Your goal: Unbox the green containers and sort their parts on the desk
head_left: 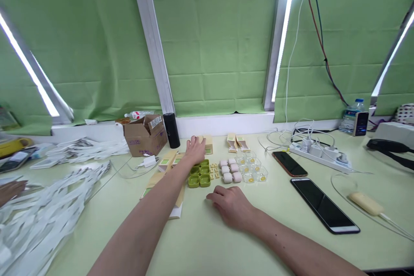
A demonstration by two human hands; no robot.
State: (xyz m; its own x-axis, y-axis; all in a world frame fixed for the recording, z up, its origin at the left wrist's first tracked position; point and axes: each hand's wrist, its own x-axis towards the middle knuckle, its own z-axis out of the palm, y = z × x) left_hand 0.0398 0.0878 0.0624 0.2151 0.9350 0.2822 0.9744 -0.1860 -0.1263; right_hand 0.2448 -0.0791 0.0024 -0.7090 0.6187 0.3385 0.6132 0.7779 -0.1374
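My left hand [195, 151] reaches forward with fingers stretched out at a small tan card box [208, 144] with a green label; the fingertips' contact is hard to make out. Below its wrist stand olive-green square cups [199, 177] in rows. Beside them lie several tiny yellowish pieces [214, 170], pale pink rounded blocks [230, 170] and clear plastic cups [254, 167] with yellow bits inside. My right hand [231, 207] rests on the table in front of these, fingers loosely curled, holding nothing visible. More tan boxes [154, 180] lie partly hidden behind my left forearm.
Two tan boxes [237, 142] stand at the back. A cardboard carton [145, 136] and black cylinder [171, 130] are at back left, white strips [64, 202] at left beside another person's hand [12, 192]. Phones [324, 205] and a power strip [318, 155] lie right.
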